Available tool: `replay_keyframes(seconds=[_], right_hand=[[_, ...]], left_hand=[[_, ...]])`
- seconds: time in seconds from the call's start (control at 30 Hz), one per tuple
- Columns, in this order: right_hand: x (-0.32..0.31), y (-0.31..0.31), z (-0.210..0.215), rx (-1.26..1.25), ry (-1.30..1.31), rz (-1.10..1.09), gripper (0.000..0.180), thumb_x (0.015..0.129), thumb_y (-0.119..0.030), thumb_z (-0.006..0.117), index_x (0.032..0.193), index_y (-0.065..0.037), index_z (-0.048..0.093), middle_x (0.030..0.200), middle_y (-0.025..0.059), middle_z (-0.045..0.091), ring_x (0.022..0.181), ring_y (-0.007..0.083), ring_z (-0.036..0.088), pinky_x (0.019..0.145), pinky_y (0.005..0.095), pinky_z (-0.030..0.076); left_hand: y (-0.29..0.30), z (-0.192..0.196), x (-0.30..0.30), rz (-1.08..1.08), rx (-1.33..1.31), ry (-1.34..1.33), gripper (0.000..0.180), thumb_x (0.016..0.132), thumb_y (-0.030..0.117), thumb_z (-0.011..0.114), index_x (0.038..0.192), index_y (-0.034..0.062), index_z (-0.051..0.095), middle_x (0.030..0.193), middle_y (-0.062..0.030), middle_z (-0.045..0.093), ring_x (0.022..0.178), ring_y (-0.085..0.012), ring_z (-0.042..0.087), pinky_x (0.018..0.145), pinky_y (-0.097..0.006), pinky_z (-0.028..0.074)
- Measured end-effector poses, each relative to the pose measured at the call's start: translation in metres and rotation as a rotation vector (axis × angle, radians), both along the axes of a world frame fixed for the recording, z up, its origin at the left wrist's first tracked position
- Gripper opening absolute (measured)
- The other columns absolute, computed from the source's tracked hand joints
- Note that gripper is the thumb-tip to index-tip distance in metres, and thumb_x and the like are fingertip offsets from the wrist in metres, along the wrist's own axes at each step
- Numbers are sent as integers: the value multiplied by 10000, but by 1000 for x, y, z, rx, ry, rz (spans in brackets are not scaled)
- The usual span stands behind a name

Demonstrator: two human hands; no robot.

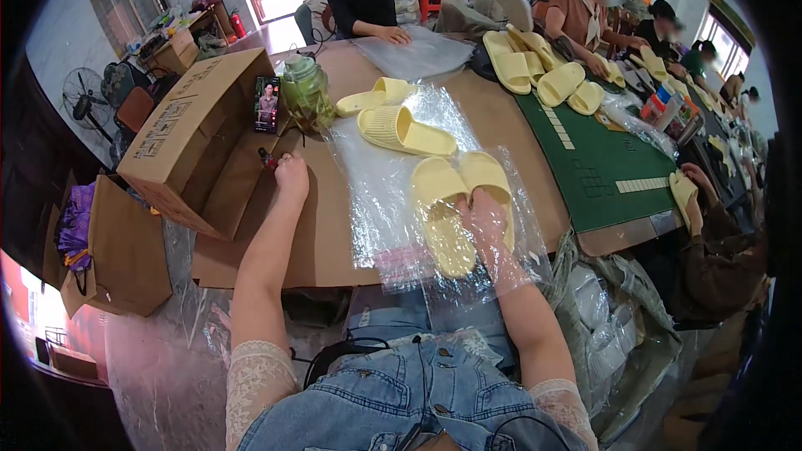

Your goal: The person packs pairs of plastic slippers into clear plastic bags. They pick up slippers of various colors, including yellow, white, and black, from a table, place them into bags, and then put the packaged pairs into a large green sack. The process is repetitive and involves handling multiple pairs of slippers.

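My right hand (486,221) is inside a clear plastic bag (528,263), its fingers closed on a pair of pale yellow slippers (436,184) lying side by side, soles down. My left hand (291,174) is curled closed on the cardboard, by the open box. Against its fingers is a small dark red and black object (267,159), too small to name. Beyond the bagged pair, a ribbed yellow slipper (401,132) lies on a stack of clear bags (368,200), and another yellow slipper (355,103) sits behind it.
An open cardboard box (180,134) stands on the left, with a phone (267,104) propped against it beside a green jar (305,88). A green mat (568,175) and several yellow slippers (560,83) lie to the right. Co-workers sit or stand around the table.
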State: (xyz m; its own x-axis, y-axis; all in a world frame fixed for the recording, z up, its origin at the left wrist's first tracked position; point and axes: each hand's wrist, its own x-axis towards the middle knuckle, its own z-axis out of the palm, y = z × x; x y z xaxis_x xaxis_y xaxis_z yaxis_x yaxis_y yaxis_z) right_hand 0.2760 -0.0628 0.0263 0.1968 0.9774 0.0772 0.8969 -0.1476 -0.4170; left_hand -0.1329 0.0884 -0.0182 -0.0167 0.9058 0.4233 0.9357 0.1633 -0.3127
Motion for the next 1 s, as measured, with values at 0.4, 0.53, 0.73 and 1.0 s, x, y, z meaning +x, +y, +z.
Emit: replay_keyframes(seconds=[0.4, 0.53, 0.73, 1.0], right_hand=[[4, 4, -22, 220, 6, 22, 408, 923, -426, 584, 892, -19, 582, 858, 213, 646, 816, 419, 644, 741, 520, 498], [3, 1, -17, 197, 37, 27, 406, 919, -418, 583, 879, -14, 581, 866, 221, 643, 818, 419, 643, 741, 522, 495], [2, 1, -14, 157, 8, -6, 398, 919, -414, 579, 900, -16, 582, 891, 218, 649, 841, 418, 645, 760, 522, 498], [2, 2, -11, 86, -6, -8, 394, 935, -420, 545, 956, -28, 584, 948, 217, 646, 886, 410, 646, 800, 522, 498]], left_hand=[[-34, 27, 19, -242, 151, -167, 183, 848, 104, 660, 976, 11, 567, 1037, -168, 625, 849, -338, 669, 759, -391, 576], [-87, 69, 83, -515, 79, -668, 198, 822, 52, 675, 984, 4, 570, 990, -159, 635, 832, -296, 656, 767, -358, 548], [-233, 210, 173, -1064, -522, -1960, 65, 934, 10, 585, 992, -15, 601, 912, -67, 605, 828, -132, 599, 745, -273, 515], [-300, 249, 227, -2723, -682, -2173, 160, 938, 48, 635, 971, -104, 670, 1038, -273, 616, 866, -335, 665, 776, -401, 597]])
